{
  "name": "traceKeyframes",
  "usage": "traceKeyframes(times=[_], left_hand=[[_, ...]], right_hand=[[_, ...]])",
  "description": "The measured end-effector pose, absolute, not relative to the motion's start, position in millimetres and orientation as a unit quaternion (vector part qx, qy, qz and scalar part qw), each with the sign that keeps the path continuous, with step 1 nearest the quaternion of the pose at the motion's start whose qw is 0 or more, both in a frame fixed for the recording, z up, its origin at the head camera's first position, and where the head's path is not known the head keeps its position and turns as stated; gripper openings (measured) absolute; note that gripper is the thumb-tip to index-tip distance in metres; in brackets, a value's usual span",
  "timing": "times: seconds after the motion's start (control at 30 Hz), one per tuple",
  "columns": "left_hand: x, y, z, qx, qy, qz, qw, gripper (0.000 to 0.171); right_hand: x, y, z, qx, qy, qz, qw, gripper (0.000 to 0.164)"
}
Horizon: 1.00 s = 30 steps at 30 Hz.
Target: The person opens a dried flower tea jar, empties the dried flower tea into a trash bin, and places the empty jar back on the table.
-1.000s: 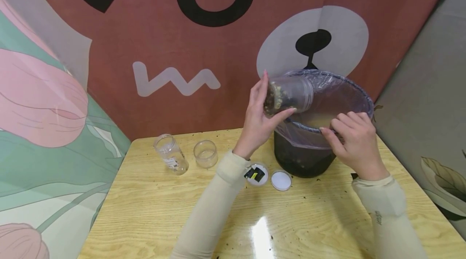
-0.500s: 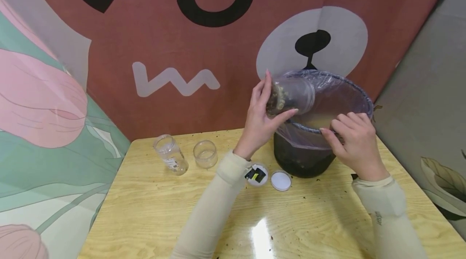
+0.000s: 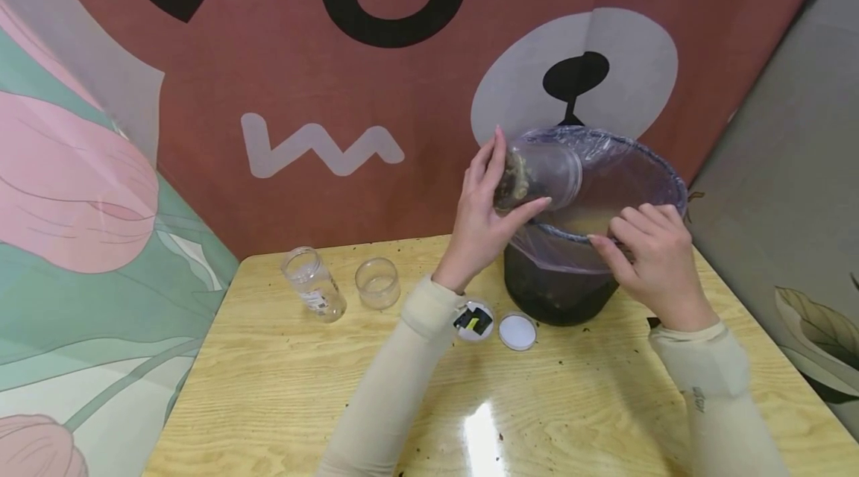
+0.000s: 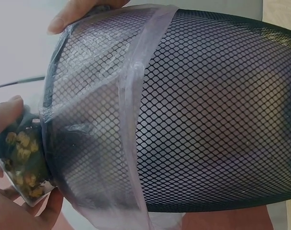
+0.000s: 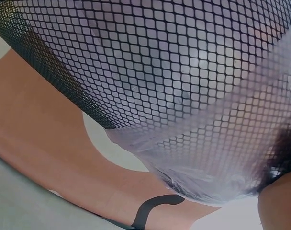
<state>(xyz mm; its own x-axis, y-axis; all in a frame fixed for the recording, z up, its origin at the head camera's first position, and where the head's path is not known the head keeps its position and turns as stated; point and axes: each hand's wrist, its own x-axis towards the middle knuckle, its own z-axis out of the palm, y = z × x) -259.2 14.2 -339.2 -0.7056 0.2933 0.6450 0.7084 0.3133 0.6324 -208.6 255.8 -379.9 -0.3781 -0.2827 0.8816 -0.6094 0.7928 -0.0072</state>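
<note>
My left hand point(image 3: 478, 220) grips a clear plastic jar point(image 3: 553, 171) that lies tipped on its side, its mouth over the near-left rim of a black mesh bin point(image 3: 557, 294). Yellowish dried flowers and dark bits are gathered at the jar's base end; they also show through the jar point(image 4: 25, 160) in the left wrist view. A thin see-through bag point(image 3: 560, 257) lines the bin and folds down outside its rim. With fingers curled over the near-right rim, my right hand point(image 3: 651, 257) holds the bin; those fingertips are hidden inside.
Left on the wooden table point(image 3: 295, 387) stand a tall clear jar point(image 3: 315, 287) and a short clear container point(image 3: 378, 285). Two round white lids lie before the bin, one lid point(image 3: 517, 332) fully visible. Dark crumbs dot the tabletop. A printed curtain point(image 3: 322, 74) hangs behind.
My left hand and the jar have shifted slightly right, further over the bin's rim. The right hand keeps its hold on the rim.
</note>
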Motion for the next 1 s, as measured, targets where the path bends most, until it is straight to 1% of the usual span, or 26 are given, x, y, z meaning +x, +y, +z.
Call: traceKeyframes(times=[0.33,0.77,1.0], left_hand=[[-258.2,16.4,-336.3,-0.342,-0.788,-0.453,0.240,0.103],[-258.1,16.1,-337.1,-0.342,-0.787,-0.455,0.238,0.103],[-259.9,14.8,-338.0,-0.348,-0.764,-0.482,0.250,0.102]], right_hand=[[-209.1,256.0,-378.3,0.275,-0.813,0.166,0.486,0.063],[-207.9,255.6,-378.5,0.272,-0.820,0.168,0.476,0.064],[-208.4,255.8,-378.2,0.275,-0.817,0.170,0.477,0.063]])
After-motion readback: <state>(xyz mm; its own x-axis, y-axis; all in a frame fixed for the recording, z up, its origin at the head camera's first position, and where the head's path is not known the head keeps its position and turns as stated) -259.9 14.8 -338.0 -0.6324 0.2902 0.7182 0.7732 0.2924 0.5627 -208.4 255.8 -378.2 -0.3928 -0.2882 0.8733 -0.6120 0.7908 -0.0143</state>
